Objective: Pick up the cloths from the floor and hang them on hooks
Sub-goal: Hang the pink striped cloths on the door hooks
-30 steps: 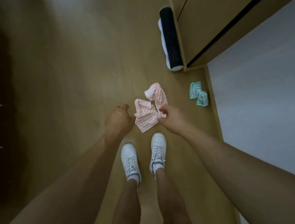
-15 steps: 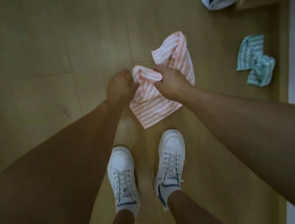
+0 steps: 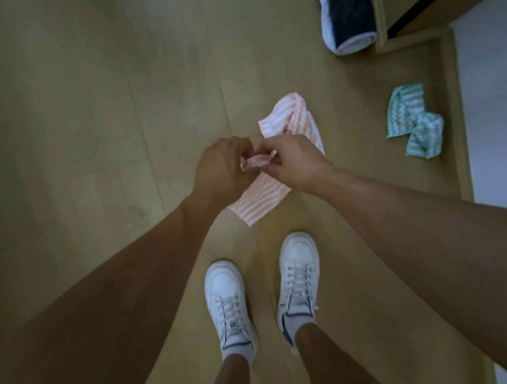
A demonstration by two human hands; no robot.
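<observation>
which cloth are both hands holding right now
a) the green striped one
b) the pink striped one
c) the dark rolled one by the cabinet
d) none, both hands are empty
b: the left hand and the right hand both pinch a bunched edge of the pink striped cloth, while the green striped cloth lies apart on the floor to the right.

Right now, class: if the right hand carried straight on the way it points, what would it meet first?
The right hand points leftward at the left hand, both pinching the pink striped cloth. It would probably meet the left hand's fingers first, though depth is unclear.
</observation>
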